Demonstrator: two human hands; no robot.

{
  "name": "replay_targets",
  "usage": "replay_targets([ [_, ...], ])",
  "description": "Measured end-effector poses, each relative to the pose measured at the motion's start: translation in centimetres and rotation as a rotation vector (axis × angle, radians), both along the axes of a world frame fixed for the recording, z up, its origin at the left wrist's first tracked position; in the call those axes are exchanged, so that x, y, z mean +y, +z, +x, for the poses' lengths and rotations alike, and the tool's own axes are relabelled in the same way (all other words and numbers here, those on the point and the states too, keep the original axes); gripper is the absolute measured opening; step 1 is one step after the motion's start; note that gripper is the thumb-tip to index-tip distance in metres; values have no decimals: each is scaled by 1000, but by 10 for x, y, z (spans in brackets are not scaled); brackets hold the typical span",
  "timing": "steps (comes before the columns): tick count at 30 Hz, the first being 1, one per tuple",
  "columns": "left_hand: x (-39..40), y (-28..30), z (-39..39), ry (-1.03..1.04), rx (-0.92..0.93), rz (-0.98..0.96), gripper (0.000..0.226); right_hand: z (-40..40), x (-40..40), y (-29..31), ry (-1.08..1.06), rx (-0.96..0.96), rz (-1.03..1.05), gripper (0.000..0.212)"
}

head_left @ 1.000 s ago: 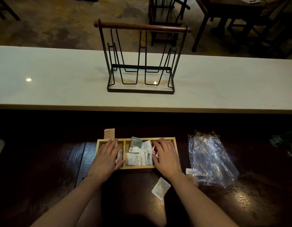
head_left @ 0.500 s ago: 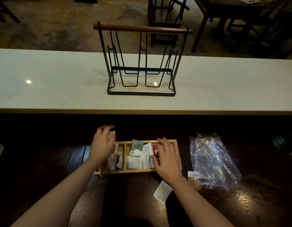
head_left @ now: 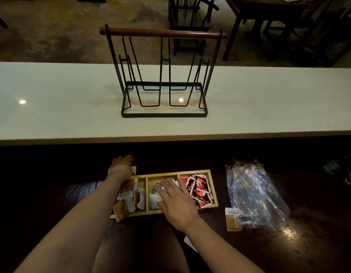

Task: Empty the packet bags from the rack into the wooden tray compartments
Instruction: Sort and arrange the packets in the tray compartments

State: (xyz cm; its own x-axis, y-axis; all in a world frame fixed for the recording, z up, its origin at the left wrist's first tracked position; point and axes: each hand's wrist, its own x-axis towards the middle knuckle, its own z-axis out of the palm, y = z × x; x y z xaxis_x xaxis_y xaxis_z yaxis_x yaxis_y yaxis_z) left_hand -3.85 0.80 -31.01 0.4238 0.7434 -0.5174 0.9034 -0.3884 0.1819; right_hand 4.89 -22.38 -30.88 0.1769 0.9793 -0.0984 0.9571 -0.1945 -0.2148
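A wooden tray (head_left: 213, 188) with three compartments sits on the dark table. Brown packets (head_left: 129, 196) fill its left compartment, white and grey packets (head_left: 154, 200) the middle one, red packets (head_left: 199, 191) the right one. My right hand (head_left: 176, 201) lies flat on the middle compartment, fingers spread, holding nothing. My left hand (head_left: 121, 166) reaches past the tray's far-left corner, fingers curled down over a loose brown packet (head_left: 133, 170); its grip is hidden. The black wire rack (head_left: 162, 113) with a wooden handle stands empty on the white counter.
Crumpled clear plastic bags (head_left: 253, 194) lie right of the tray, over a loose brown packet (head_left: 231, 221). A white packet (head_left: 190, 246) pokes out beside my right forearm. The white counter (head_left: 52, 107) rises behind the table. Chairs and tables stand beyond.
My left hand left the left compartment and went past the tray's far-left corner. My right hand slid left from the right compartment onto the middle one, uncovering the red packets.
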Motion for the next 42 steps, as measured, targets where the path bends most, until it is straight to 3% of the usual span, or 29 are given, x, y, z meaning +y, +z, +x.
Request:
replay_targets([
  [4,-1,-6,-5,-28,-16,90,33,-1,-7,22,-84,162,206,43],
  [7,1,-6,-14,-42,-47,149,18,6,-39,28,-476,290,392,27],
  [10,3,-7,-20,-34,-100,156,18,22,-88,18,-828,342,367,15],
  [13,5,-8,-21,-5,-127,118,35,19,-126,3,-758,362,139,9],
  [16,7,-10,-21,-90,-77,140,35,-1,-137,-9,-578,307,-155,43],
  [18,8,-10,-22,-111,-76,156,29,-7,-133,-12,-598,276,-211,60],
  [22,7,-1,-30,-42,-237,228,22,-4,-119,-13,-682,360,-224,53],
  [27,-11,48,-49,32,-536,430,17,16,-130,-11,-701,280,-157,34],
  [32,-68,96,-80,-118,-864,550,19,46,-152,-11,-792,150,-32,40],
  [37,-124,94,-106,-96,-1061,392,26,68,-156,-15,-671,133,-119,38],
  [42,-160,76,-116,28,-1076,159,39,69,-144,-13,-674,194,-172,38],
])
